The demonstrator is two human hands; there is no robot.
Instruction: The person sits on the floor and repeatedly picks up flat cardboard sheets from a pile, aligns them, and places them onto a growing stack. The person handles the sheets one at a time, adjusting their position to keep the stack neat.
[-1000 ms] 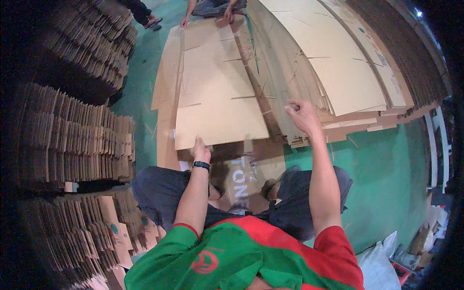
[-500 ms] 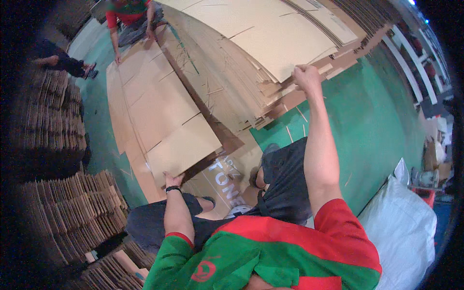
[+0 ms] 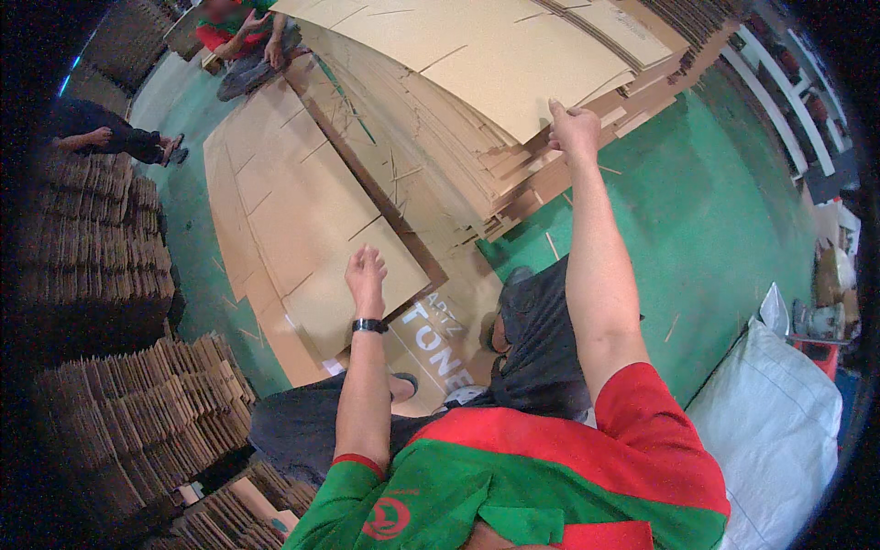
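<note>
My left hand (image 3: 367, 271) is raised over the near end of a slotted cardboard sheet (image 3: 307, 215), its fingers loosely bent and nothing in them. That sheet tops a low pile on the left, slits cut across its width. Out to the right, my right hand (image 3: 576, 131) is closed at the near edge of the top cardboard sheet (image 3: 495, 69) on a taller stack. Its thumb lies uppermost, while its curled fingers partly hide the edge.
A co-worker (image 3: 243, 41) sits at the pile's far end; another person's legs (image 3: 115, 133) show at far left. Bundled cardboard (image 3: 147, 403) lines the left side. A white sack (image 3: 765, 412) stands at right on the green floor (image 3: 706, 247). Printed cardboard (image 3: 431, 339) lies between my feet.
My left hand has left the slotted sheet's near edge and risen forward and right. The slotted sheet lies flatter on its pile. The co-worker's hands have come off its far end.
</note>
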